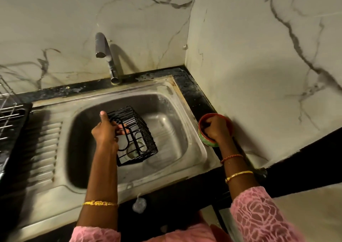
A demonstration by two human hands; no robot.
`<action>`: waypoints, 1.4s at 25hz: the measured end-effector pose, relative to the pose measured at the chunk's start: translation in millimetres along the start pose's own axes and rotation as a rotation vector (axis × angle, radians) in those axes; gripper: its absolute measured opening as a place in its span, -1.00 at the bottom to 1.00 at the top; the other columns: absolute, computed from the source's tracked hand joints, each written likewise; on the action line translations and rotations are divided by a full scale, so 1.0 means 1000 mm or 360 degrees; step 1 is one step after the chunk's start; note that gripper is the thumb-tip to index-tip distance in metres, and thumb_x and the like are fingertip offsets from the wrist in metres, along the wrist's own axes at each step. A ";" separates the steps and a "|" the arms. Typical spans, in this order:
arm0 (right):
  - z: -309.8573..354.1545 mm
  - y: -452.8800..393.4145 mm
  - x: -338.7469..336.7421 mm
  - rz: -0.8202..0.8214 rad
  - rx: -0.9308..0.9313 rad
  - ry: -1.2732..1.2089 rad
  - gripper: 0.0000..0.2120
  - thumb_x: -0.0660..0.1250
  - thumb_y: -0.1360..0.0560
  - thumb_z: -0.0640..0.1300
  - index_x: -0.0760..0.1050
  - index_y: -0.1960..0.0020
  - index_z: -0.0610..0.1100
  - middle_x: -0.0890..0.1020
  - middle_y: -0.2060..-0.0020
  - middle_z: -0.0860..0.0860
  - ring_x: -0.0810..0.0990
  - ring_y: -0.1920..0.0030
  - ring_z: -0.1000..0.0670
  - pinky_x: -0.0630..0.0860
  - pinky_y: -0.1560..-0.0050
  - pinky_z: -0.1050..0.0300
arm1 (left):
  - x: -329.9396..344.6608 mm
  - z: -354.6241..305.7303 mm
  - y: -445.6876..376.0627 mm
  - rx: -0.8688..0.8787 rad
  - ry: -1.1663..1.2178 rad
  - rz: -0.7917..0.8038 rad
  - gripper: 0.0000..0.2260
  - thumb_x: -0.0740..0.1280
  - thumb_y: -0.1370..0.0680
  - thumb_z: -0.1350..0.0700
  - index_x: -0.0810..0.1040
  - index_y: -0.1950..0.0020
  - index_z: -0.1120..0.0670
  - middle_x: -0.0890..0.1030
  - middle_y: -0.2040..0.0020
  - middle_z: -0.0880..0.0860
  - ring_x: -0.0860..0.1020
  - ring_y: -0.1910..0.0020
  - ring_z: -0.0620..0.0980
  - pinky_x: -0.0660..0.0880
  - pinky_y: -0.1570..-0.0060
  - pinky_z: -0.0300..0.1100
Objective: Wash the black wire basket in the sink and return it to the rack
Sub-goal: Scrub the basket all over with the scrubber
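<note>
So she's got the black wire basket point(133, 134) tipped on its side over the sink point(187, 112) basin, left hand point(106, 130) hooked into it: fingers point(122, 126) curled through the wire on the near face, thumb sticking straight up. I'd guess holding it over the bowl like that is so any water and suds drip straight into the drain, which you can see through the mesh.

Her right hand point(217, 129) is dipped into a little red and green tub point(209, 130) on the worktop point(192, 86) at the sink's right edge, fingers curled down inside it. Can't tell what they've got hold of, if anything; probably soap or a scrubber.

The tap point(105, 55) isn't running. The basket itself is a boxy thing, thin black wires in close rows with a couple of looped bits on one face, and it looks dry to me. The rack point(8, 110) sits far left beyond the drainboard.
</note>
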State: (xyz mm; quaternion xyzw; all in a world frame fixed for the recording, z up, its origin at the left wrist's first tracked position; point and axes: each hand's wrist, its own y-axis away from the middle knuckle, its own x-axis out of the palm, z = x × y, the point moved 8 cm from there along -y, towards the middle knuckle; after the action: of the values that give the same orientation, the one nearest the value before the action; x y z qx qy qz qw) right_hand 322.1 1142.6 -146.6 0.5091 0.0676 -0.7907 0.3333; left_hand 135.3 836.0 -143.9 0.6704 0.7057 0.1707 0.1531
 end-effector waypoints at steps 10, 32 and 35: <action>-0.010 0.002 -0.038 -0.0266 0.0064 -0.0676 -0.83 0.45 -0.36 -0.12 0.66 0.07 -0.14 0.68 0.07 -0.10 0.61 0.01 -0.09 0.52 -0.04 0.09 | -0.014 0.010 0.003 0.0002 0.0053 -0.0016 -0.63 0.10 -0.63 -0.14 0.46 0.18 0.09 0.63 0.35 0.08 0.55 0.58 -0.11 0.15 0.66 -0.38; 0.261 0.116 0.056 0.0131 -0.1622 -0.0519 -0.75 0.29 -0.50 -0.29 0.55 -0.17 -0.15 0.47 -0.01 0.02 0.43 0.03 0.15 0.37 0.08 0.50 | 0.004 -0.022 0.008 -0.0186 0.0463 0.1020 -0.04 -0.09 -0.30 -0.60 0.57 0.01 0.24 0.57 0.36 0.13 0.52 0.46 0.01 0.46 0.40 -0.23; 0.298 0.089 0.047 0.0112 -0.1530 -0.0434 -0.79 0.30 -0.51 -0.26 0.55 -0.13 -0.18 0.52 -0.09 -0.03 0.43 -0.04 0.13 0.34 0.00 0.45 | 0.002 -0.022 0.014 -0.0246 0.0581 0.1142 0.00 -0.08 -0.32 -0.59 0.57 -0.11 0.28 0.64 0.20 0.22 0.65 0.30 0.11 0.57 0.17 -0.08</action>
State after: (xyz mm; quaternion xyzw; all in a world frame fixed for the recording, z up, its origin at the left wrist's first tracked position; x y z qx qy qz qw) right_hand 136.3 919.8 -24.9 0.1921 0.3628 -0.7177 0.5625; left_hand 137.8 838.2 -118.3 0.8192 0.4278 0.3819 0.0061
